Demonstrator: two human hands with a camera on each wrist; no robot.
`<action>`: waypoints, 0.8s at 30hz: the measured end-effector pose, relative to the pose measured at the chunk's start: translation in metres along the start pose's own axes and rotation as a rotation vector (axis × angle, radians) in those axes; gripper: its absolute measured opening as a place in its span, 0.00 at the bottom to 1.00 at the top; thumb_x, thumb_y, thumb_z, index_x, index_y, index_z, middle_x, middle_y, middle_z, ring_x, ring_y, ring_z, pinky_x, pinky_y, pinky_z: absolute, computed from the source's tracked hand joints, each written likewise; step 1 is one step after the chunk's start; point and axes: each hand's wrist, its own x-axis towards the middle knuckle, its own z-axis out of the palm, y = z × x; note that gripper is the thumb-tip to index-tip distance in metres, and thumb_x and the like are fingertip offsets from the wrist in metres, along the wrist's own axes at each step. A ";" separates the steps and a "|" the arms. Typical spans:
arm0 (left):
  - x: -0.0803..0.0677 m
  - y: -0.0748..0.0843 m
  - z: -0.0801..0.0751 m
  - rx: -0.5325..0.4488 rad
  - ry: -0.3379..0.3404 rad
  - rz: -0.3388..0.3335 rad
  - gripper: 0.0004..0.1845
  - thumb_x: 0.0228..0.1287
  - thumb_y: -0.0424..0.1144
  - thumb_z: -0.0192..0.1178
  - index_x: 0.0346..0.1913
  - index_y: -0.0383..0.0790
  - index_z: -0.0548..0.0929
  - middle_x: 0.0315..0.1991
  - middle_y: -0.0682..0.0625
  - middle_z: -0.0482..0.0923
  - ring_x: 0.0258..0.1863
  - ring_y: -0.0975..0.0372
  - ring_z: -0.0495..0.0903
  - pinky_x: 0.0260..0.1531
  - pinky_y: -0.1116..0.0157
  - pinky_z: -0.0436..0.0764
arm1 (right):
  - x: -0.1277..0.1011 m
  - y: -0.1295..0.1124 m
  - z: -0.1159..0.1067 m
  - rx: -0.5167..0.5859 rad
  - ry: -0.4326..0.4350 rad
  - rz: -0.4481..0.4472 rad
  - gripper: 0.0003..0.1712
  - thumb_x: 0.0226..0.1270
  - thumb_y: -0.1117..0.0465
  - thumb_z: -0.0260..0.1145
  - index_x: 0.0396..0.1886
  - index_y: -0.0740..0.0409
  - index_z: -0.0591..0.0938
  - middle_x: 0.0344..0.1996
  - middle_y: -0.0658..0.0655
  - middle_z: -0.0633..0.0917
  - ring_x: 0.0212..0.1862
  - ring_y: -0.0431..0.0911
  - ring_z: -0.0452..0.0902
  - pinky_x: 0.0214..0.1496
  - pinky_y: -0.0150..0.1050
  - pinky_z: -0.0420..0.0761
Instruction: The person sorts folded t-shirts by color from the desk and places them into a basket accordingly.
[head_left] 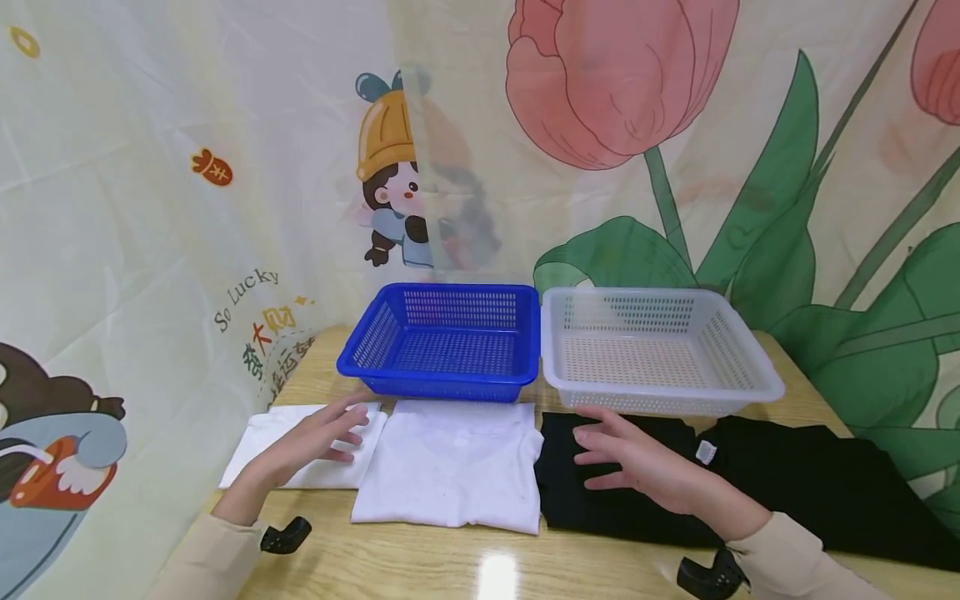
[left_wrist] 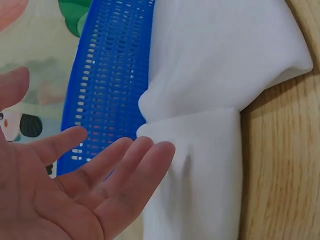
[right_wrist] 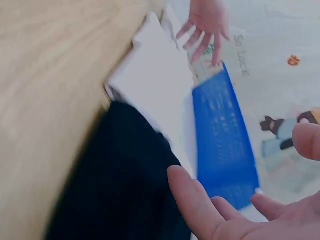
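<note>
My left hand (head_left: 318, 437) hovers over a folded white garment (head_left: 292, 479) at the left, fingers spread and holding nothing. Beside that garment lies a folded white T-shirt (head_left: 450, 475). My right hand (head_left: 645, 462), its fingers apart and nothing in them, is above a folded black garment (head_left: 585, 508). To the right of it lies another black garment (head_left: 817, 492), with a small white tag (head_left: 706, 452) near where the two meet. In the left wrist view the fingertips (left_wrist: 162, 150) overlap the white cloth (left_wrist: 200, 165).
A blue perforated basket (head_left: 438, 388) and a white perforated basket (head_left: 660, 400) stand side by side behind the garments, on a wooden table (head_left: 405, 558). A printed curtain (head_left: 300, 100) hangs behind and to the left. Each wrist wears a black device (head_left: 285, 536).
</note>
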 end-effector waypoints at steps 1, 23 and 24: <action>0.001 -0.001 0.002 -0.021 -0.012 -0.015 0.39 0.84 0.59 0.50 0.85 0.41 0.55 0.73 0.29 0.67 0.62 0.43 0.79 0.55 0.50 0.86 | 0.003 0.002 0.005 0.027 -0.012 0.018 0.47 0.82 0.45 0.61 0.86 0.57 0.49 0.81 0.74 0.54 0.74 0.70 0.67 0.62 0.59 0.84; 0.025 -0.007 0.011 -0.067 -0.054 -0.154 0.42 0.81 0.59 0.56 0.82 0.34 0.57 0.66 0.29 0.73 0.56 0.47 0.83 0.51 0.51 0.88 | 0.048 0.001 0.047 0.151 -0.020 0.122 0.49 0.79 0.49 0.63 0.86 0.59 0.48 0.79 0.77 0.56 0.78 0.77 0.53 0.61 0.70 0.79; 0.025 -0.007 0.011 -0.059 -0.057 -0.155 0.42 0.81 0.58 0.56 0.82 0.34 0.57 0.66 0.30 0.73 0.57 0.47 0.83 0.52 0.51 0.87 | 0.048 0.001 0.046 0.150 -0.025 0.127 0.49 0.80 0.49 0.63 0.86 0.59 0.47 0.79 0.77 0.56 0.78 0.77 0.52 0.61 0.71 0.79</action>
